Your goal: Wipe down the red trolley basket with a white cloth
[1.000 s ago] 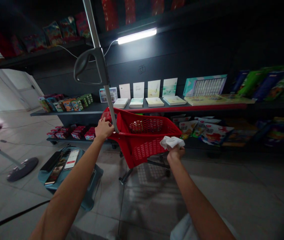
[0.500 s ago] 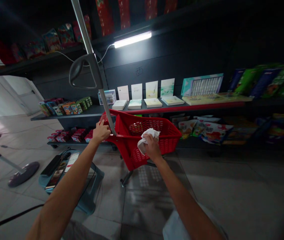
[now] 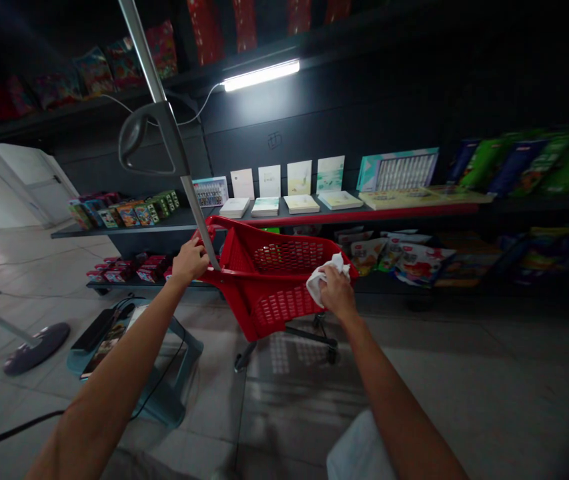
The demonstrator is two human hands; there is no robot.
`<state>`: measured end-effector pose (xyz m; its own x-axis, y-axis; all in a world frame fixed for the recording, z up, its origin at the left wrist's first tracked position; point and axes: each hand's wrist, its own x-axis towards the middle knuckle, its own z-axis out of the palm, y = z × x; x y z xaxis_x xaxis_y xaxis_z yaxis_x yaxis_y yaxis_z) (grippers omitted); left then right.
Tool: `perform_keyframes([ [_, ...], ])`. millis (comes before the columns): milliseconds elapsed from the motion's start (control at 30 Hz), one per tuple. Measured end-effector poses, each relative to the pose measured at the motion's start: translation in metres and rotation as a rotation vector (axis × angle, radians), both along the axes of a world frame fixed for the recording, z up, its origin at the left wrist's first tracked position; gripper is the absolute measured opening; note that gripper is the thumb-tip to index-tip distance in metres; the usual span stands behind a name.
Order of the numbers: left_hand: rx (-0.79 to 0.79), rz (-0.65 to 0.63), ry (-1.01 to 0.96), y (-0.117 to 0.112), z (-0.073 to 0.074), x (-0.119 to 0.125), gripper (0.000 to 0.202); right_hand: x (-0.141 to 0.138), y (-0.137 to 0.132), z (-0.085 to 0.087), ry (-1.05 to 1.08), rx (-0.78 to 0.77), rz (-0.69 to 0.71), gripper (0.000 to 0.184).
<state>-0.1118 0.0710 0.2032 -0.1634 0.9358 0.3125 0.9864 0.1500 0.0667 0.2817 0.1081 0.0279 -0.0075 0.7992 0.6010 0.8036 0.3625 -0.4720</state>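
A red plastic shopping cart (image 3: pixel 237 283) with perforated sides stands on the floor before the shelves. My left hand (image 3: pixel 190 259) is closed around the cart's handle end, close to the foot of a metal pole (image 3: pixel 195 207) that rises from the cart and carries a grey loop grip (image 3: pixel 157 140). My right hand (image 3: pixel 337 292) grips a crumpled white cloth (image 3: pixel 318 283) against the top rim at the cart's far right end. The fingertips of that hand are partly hidden by the cloth.
A blue-grey stool (image 3: pixel 164 400) holding phones and a black device stands left of the cart, with a cable (image 3: pixel 24 425) trailing. A round-based stand (image 3: pixel 37 348) is farther left. Books (image 3: pixel 301 203) and snack bags (image 3: pixel 421 260) fill the shelves behind, under a lit tube lamp (image 3: pixel 261 75).
My right hand has slid the cloth rightward along the cart's rim, from its middle to the far end. My left hand keeps its hold, and the view has shifted slightly.
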Motion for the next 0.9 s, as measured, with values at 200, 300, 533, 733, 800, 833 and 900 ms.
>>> perform_keyframes([
  [200,0.013,-0.016,-0.011,0.000,-0.002,0.000,0.037,0.005,-0.001,-0.003,0.010,-0.011,-0.039,0.024],
  [300,0.026,-0.037,-0.012,0.003,-0.005,-0.005,0.036,0.024,-0.001,-0.007,-0.007,-0.035,-0.053,0.027],
  [533,0.041,-0.059,-0.080,0.008,-0.007,-0.021,0.032,0.066,-0.021,-0.003,-0.051,-0.204,-0.147,0.027],
  [733,0.311,0.092,-0.284,0.009,-0.025,-0.027,0.036,0.044,-0.039,0.008,-0.133,-0.182,-0.219,0.020],
  [800,0.468,0.100,-0.403,0.007,-0.038,-0.028,0.042,0.038,-0.042,0.011,-0.157,-0.199,-0.232,0.018],
  [833,0.530,0.107,-0.481,0.004,-0.045,-0.028,0.046,0.036,-0.044,0.012,-0.170,-0.203,-0.234,0.017],
  [900,0.580,0.143,-0.649,-0.007,-0.064,-0.025,0.057,0.034,-0.048,0.013,-0.198,-0.201,-0.227,0.017],
])
